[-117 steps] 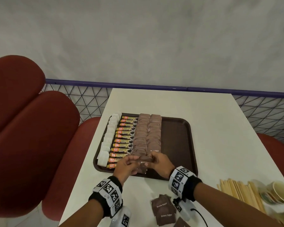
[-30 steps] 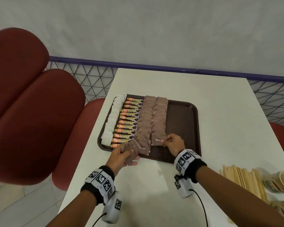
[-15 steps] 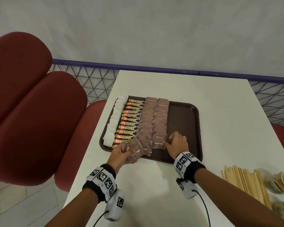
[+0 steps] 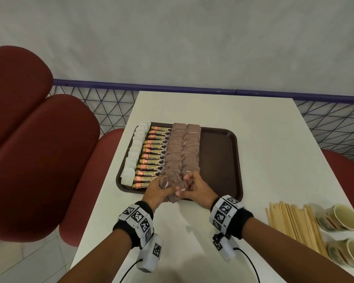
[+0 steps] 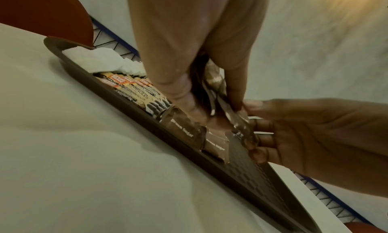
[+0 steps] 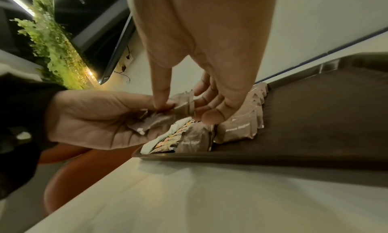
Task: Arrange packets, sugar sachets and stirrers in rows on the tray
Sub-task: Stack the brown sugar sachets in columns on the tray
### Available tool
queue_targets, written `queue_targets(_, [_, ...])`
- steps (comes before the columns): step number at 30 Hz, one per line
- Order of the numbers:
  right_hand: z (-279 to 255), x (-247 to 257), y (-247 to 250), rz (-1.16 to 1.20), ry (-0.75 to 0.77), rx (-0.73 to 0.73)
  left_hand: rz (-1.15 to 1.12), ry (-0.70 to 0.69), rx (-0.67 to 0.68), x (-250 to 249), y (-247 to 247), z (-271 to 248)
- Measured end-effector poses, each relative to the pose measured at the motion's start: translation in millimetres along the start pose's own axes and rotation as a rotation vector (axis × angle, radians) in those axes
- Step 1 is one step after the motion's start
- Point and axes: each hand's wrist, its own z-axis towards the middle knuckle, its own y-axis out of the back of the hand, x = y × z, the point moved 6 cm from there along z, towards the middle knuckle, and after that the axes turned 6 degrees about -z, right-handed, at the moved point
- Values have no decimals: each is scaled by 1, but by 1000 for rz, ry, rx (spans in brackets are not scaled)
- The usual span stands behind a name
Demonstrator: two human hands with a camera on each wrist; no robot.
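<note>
A dark brown tray point(image 4: 219, 160) holds four rows: white sachets point(image 4: 135, 152), granule packets point(image 4: 154, 156) and two rows of brown sugar sachets point(image 4: 182, 150). Over the tray's near edge my left hand point(image 4: 161, 186) grips a small bundle of brown sugar sachets point(image 4: 166, 183). My right hand point(image 4: 182, 185) meets it and pinches one sachet of the bundle point(image 6: 182, 103) between thumb and fingers. The left wrist view shows the bundle point(image 5: 210, 90) in my left fingers, with the right hand point(image 5: 293, 137) beside it. Wooden stirrers point(image 4: 292, 223) lie on the table at the right.
Paper cups point(image 4: 343, 217) lie on their sides just right of the stirrers. The tray's right third is bare. Red padded seats point(image 4: 39, 150) stand along the table's left side, and a mesh railing point(image 4: 331, 123) runs behind the white table point(image 4: 264, 160).
My right hand has left the near end of the right brown sachet row and moved left to the bundle in my left hand, taking hold of a sachet there.
</note>
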Motion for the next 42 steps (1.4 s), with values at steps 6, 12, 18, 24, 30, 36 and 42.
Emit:
queue_targets(6, [3,-2,22,-118,-5,-118,-103,36,-23,-1,4,-2])
queue_targets(12, [13,-19,60,-267,-120,-379,-308,75,-94,-3,29,-1])
queue_targets(18, [21,-30,45,-460,-197,-323,-241,42,-98,-3,41,-3])
queue_targets(24, [26,-21,38,-729,-127,-322,-132,34,-114,-1,46,-5])
queue_targets(30, [20,-6,39,-801,40,-403,-76,21,-123,-2,42,-5])
queue_targets(36, [7,19,10,-419,257,-247,-13,-8,-79,-4,24,-3])
queue_targets(42, [6,26,-8,-267,232,-158,-8,-29,-18,-5,6,-3])
